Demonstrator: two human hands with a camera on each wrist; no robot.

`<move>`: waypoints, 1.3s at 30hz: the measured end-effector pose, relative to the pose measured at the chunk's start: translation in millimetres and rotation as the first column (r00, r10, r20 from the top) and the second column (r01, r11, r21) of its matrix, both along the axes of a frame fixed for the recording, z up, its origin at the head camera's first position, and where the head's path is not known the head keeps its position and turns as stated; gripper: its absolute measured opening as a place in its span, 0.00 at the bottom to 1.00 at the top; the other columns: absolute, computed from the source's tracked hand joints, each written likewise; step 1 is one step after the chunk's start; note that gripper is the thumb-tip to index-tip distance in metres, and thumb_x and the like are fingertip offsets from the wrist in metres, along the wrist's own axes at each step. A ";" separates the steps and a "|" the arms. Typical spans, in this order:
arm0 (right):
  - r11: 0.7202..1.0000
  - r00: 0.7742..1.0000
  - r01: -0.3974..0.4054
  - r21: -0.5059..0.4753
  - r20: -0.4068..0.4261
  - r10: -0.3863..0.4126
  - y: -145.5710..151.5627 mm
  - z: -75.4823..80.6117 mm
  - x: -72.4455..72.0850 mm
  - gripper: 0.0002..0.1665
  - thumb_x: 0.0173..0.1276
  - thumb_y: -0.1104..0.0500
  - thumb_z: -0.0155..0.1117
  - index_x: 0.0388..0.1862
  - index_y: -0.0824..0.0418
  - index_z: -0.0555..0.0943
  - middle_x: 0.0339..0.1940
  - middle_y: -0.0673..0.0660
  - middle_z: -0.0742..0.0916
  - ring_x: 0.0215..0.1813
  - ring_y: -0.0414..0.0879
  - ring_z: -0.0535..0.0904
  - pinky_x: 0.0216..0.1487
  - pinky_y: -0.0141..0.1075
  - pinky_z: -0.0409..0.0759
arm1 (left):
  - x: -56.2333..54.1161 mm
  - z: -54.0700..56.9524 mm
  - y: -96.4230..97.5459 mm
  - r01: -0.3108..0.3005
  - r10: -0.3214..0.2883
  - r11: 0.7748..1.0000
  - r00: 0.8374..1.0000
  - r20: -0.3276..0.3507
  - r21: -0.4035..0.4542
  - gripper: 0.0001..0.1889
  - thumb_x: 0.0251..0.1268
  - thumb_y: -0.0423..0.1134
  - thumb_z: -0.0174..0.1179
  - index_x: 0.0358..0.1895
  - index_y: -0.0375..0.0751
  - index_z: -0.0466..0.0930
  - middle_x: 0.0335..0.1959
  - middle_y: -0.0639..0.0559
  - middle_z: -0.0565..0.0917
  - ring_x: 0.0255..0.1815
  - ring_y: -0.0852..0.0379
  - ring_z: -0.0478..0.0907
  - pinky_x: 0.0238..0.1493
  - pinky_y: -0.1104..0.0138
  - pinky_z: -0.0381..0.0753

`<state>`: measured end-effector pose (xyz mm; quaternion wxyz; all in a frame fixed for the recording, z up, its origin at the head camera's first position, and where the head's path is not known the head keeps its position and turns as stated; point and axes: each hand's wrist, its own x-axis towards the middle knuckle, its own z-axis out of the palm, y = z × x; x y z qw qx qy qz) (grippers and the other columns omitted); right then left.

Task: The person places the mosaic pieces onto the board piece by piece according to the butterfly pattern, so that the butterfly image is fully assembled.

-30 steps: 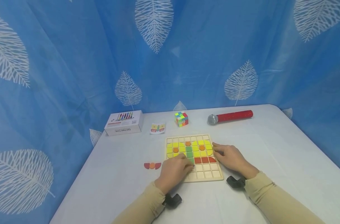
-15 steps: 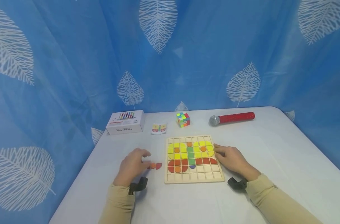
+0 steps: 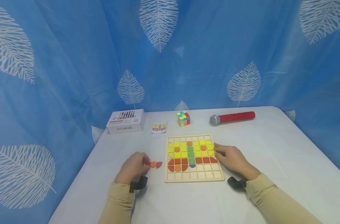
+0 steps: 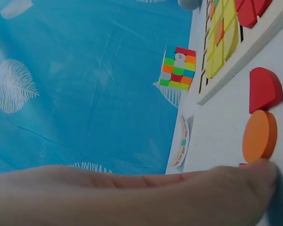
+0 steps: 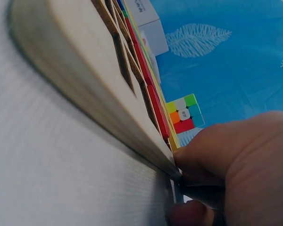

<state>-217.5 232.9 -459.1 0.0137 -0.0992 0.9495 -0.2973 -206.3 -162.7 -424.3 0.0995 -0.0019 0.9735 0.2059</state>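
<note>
In the head view, my left hand (image 3: 132, 167) pinches a small red quarter-round piece (image 3: 147, 163) between thumb and forefinger, left of the board. Only a sliver of that piece shows in the left wrist view. Beside it on the cloth lie an orange disc (image 4: 259, 137) and another red rounded piece (image 4: 265, 89). The wooden grid board (image 3: 200, 176) carries yellow, orange, green, red and blue pieces forming a butterfly shape. My right hand (image 3: 232, 160) grips the board's right edge, thumb at the top side; its other fingers are partly hidden.
A picture card (image 3: 159, 127) with a butterfly pattern lies behind the board. Farther back are a white box (image 3: 125, 121), a colour puzzle cube (image 3: 183, 119) and a red microphone (image 3: 232, 117). A blue leaf-print curtain (image 3: 197, 56) stands behind the table.
My left hand has left the board, moved left to the loose pieces and closed on the red one. A blue piece now shows below the green column. The right hand stays put.
</note>
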 end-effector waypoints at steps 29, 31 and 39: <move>1.000 1.000 0.002 -0.003 -0.005 -0.002 0.6 0.0 -0.3 0.25 0.75 0.54 0.62 0.67 0.63 0.80 0.73 0.61 0.78 0.75 0.67 0.69 0.72 0.63 0.67 | 0.6 -2.1 32.3 0.258 -0.232 0.960 0.950 -0.209 0.108 0.10 0.57 0.41 0.76 0.40 0.49 0.87 0.37 0.59 0.81 0.35 0.59 0.75 0.37 0.67 0.79; 1.000 1.000 0.001 -0.006 -0.002 -0.001 0.7 -0.7 -0.4 0.25 0.75 0.54 0.62 0.67 0.63 0.80 0.73 0.61 0.77 0.75 0.67 0.69 0.72 0.63 0.67 | 3.0 -2.2 44.1 0.346 -0.310 0.930 0.920 -0.239 0.125 0.10 0.57 0.42 0.76 0.41 0.50 0.88 0.37 0.61 0.80 0.34 0.60 0.75 0.35 0.69 0.77; 1.000 1.000 -0.001 -0.013 0.003 0.001 0.1 -2.5 -1.3 0.26 0.76 0.53 0.61 0.68 0.63 0.79 0.74 0.60 0.77 0.76 0.65 0.69 0.72 0.62 0.67 | 8.0 -7.4 96.2 0.570 -0.547 0.822 0.787 -0.287 -0.005 0.09 0.59 0.44 0.74 0.41 0.52 0.87 0.33 0.63 0.78 0.32 0.66 0.71 0.33 0.75 0.73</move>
